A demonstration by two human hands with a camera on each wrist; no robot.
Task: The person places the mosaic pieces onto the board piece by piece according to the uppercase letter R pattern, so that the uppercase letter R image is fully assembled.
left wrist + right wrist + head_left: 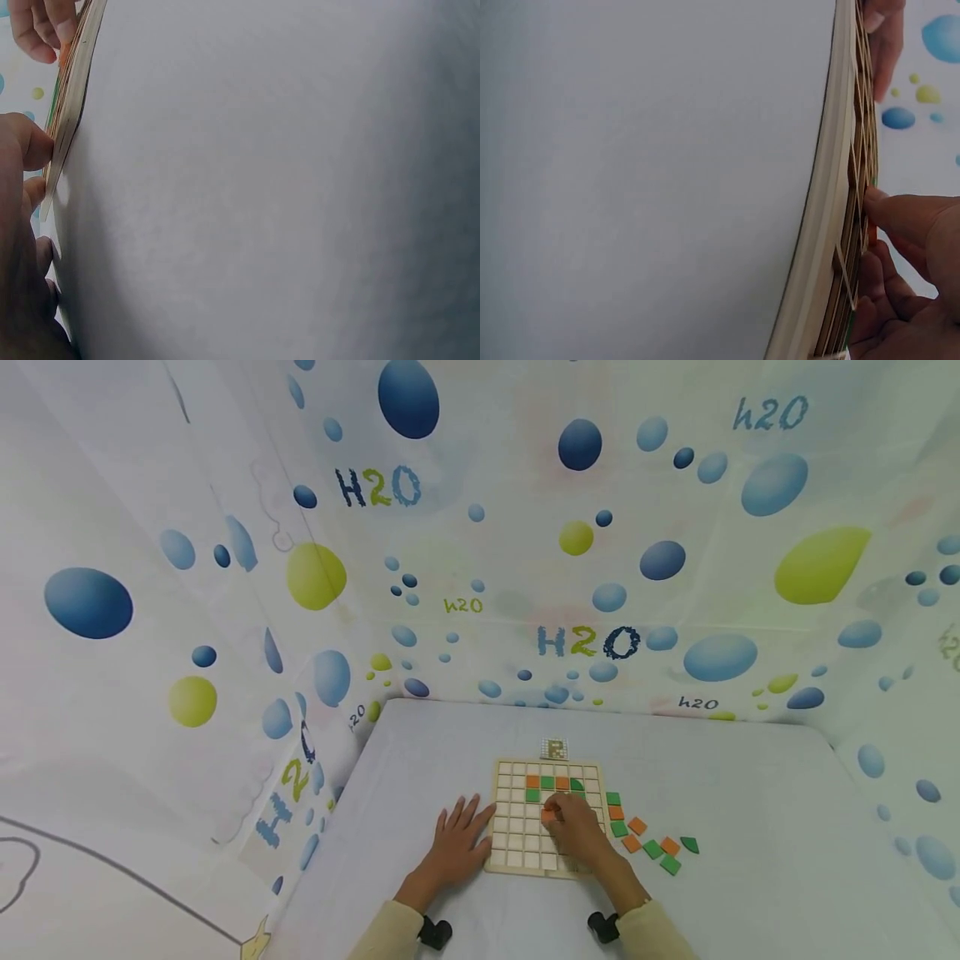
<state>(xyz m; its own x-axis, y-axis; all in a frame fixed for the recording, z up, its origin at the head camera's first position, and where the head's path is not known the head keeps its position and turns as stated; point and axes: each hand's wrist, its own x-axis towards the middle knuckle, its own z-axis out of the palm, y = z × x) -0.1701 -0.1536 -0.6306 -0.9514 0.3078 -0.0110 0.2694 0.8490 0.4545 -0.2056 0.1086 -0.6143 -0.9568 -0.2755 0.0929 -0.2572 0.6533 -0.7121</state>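
A wooden grid board [517, 839] lies on the white table. My left hand [456, 843] rests at its left side with fingers spread, the index fingertip and thumb touching the edge. Over the middle of the grid, my right hand [581, 831] pinches an orange square tile [548, 816]; that tile [872, 234] also shows between thumb and fingers in the right wrist view. Upper cells hold an orange tile [533, 782], a green tile [547, 782], another orange tile [562, 783] and a green rounded-edge piece [577, 785]. Below sits a green tile [532, 795]; the right hand partly hides that row.
Right of the board lie several loose green and orange tiles, among them an orange tile [637, 825], a green tile [670, 864] and a green rounded-edge piece [689, 845]. A small pattern card [555, 749] lies behind the board. Patterned sheeting [510, 568] surrounds the table.
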